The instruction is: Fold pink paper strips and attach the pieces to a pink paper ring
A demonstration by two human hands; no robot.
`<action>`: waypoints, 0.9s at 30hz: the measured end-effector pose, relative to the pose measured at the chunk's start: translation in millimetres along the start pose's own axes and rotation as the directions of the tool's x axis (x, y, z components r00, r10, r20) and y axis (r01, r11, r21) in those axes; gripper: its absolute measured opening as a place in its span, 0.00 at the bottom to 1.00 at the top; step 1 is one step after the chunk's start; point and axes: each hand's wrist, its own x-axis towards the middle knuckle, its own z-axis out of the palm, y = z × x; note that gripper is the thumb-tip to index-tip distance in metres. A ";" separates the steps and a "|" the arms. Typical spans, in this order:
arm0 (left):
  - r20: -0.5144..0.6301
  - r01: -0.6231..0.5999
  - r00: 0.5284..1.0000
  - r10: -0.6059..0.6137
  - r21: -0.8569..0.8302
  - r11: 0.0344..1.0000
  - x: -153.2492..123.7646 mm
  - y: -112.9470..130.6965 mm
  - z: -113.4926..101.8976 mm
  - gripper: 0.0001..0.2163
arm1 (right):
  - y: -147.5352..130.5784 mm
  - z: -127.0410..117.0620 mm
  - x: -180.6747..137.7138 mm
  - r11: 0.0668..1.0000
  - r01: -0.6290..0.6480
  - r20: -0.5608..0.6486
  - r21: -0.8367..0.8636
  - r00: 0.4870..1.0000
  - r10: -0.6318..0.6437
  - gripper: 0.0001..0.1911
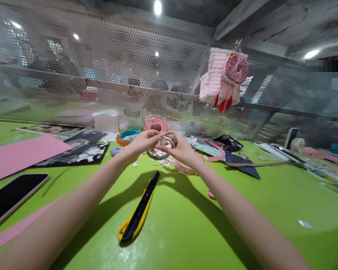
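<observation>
Both my arms reach out over a green table (242,210). My left hand (142,142) and my right hand (180,148) meet above the table's middle, fingers pinched on a small ring (160,152), a hoop or tape roll held between them. Pink and white paper scraps (165,162) lie just under the hands. A yellow and black utility knife (139,212) lies on the table nearer to me, between my forearms.
A dark phone (12,195) and pink paper sheets (19,153) lie at the left, with printed photos (81,148) behind. A pink woven disc (156,123), bracelets (126,135) and dark paper pieces (242,161) sit farther back. A pink hanging ornament (225,77) hangs on the perforated screen (101,75).
</observation>
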 end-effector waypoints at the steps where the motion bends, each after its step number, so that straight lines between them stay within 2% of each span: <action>1: 0.013 0.024 1.000 -0.024 -0.010 1.000 1.9 -4.0 -0.8 0.09 | -2.4 2.9 2.9 0.997 0.043 -0.010 -0.068 0.999 -0.043 0.24; 3: 0.044 0.086 0.995 -0.086 -0.018 0.996 5.3 -12.7 -2.5 0.09 | -4.8 9.1 7.9 0.974 0.107 0.005 -0.201 0.994 -0.109 0.22; 7: 0.082 0.223 0.972 -0.221 -0.027 0.974 9.2 -24.8 -8.5 0.15 | -3.0 18.5 17.8 0.894 0.217 0.135 -0.391 0.975 -0.178 0.14; 10: 0.098 0.305 0.949 -0.299 -0.050 0.951 11.4 -27.4 -16.0 0.16 | -1.0 21.0 22.8 0.842 0.276 0.205 -0.463 0.958 -0.201 0.09; 14: 0.159 0.376 0.920 -0.358 -0.101 0.921 14.3 -27.6 -26.8 0.16 | -0.9 20.8 24.8 0.806 0.315 0.242 -0.502 0.945 -0.219 0.08; 16: 0.205 0.394 0.909 -0.363 -0.137 0.909 14.5 -26.7 -31.4 0.15 | -0.6 20.5 24.9 0.797 0.333 0.252 -0.504 0.939 -0.234 0.08; 19: 0.294 0.401 0.896 -0.333 -0.211 0.892 12.7 -23.5 -37.1 0.07 | 2.4 20.2 25.0 0.784 0.361 0.262 -0.505 0.930 -0.259 0.08; 22: 0.374 0.400 0.883 -0.283 -0.285 0.871 10.3 -18.6 -40.5 0.10 | 6.8 18.7 24.4 0.772 0.382 0.269 -0.508 0.922 -0.279 0.08; 27: 0.392 0.375 0.891 -0.229 -0.352 0.857 8.6 -12.7 -38.9 0.08 | 5.5 13.8 21.2 0.768 0.401 0.282 -0.499 0.913 -0.293 0.11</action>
